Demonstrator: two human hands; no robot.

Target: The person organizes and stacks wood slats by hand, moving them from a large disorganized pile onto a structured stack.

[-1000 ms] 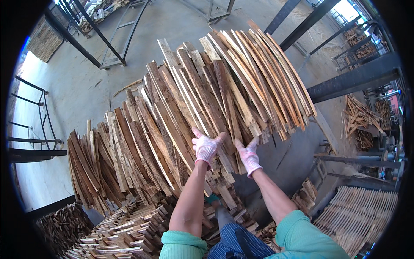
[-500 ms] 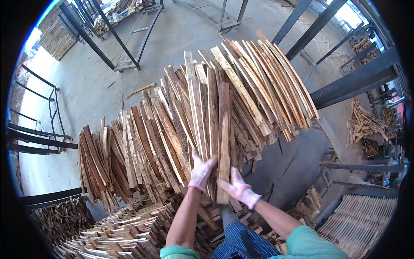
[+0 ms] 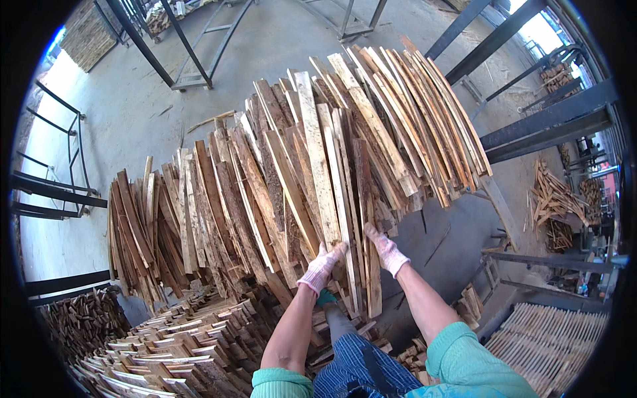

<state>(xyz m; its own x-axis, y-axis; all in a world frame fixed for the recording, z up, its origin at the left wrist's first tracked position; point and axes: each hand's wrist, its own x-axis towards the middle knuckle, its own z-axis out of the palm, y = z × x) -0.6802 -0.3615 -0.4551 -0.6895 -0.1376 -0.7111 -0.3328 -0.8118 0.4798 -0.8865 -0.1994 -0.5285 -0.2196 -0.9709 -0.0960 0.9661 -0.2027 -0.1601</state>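
A wide pile of long, rough wooden slats lies across the middle, their near ends pointing toward me. My left hand, in a pale pinkish knit glove, has its fingers closed at the near end of a broad pale slat. Gloved the same way, my right hand grips the side of a brown-topped slat. A few narrow slats stand between the two hands, their lower ends reaching past my wrists. The undersides of my fingers are hidden.
Stacked short wood pieces fill the lower left. Dark metal beams rise at the right, near a heap of scrap sticks. A rack of thin pale sticks is at the lower right. Metal frames stand behind on the concrete floor.
The left hand has moved slightly right and down, now at the broad pale slat's end. The right hand has risen along the brown slat. The slats between them have shifted right.
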